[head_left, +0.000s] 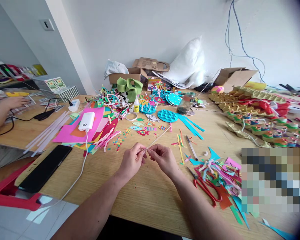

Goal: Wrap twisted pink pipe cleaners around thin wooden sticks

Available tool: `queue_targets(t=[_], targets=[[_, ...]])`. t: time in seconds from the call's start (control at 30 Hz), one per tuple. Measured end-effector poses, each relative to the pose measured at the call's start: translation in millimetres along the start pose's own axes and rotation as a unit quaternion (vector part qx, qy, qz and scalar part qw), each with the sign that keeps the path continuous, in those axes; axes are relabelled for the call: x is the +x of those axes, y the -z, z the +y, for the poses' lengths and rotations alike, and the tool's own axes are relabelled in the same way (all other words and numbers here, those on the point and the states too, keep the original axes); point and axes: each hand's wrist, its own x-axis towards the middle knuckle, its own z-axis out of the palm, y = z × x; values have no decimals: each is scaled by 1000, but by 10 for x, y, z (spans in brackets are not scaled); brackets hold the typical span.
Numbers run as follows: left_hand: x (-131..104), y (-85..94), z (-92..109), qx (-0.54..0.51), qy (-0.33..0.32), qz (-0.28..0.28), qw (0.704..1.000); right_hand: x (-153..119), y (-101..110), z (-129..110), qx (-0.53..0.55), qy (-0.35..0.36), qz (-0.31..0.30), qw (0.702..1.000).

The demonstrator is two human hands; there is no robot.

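Note:
My left hand (132,159) and my right hand (164,160) meet above the middle of the table, fingertips pinched together on a thin pale string (158,137). From my fingers the string runs up and right toward a blue scalloped paper disc (167,116), where a short pink twisted piece (170,127) lies. What exactly the fingertips do with the string end is too small to tell. Just beyond my hands lie several colourful paper fish (150,128) and a scatter of small paper dots (119,141).
Red-handled scissors (208,188) lie among paper scraps (222,173) at right, near a pen (192,147). A phone (46,168) and a cabled white power bank (86,121) lie left. Behind stand a glue bottle (136,105) and glass jar (186,103). Another person's hand (16,101) shows far left.

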Motion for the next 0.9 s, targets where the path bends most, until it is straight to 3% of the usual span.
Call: queue_targets(t=[0.2,0.5,0.9], targets=[[2,-13,-6,-40,21,-15,999,-20,-14,15,-24,21,0,999],[30,5,31,-157,90,-83,980,-3,7,-31,-14,0,26,1000],[51,122,83,-318,190,-173,913,-6,60,-26,56,-5,-24,998]])
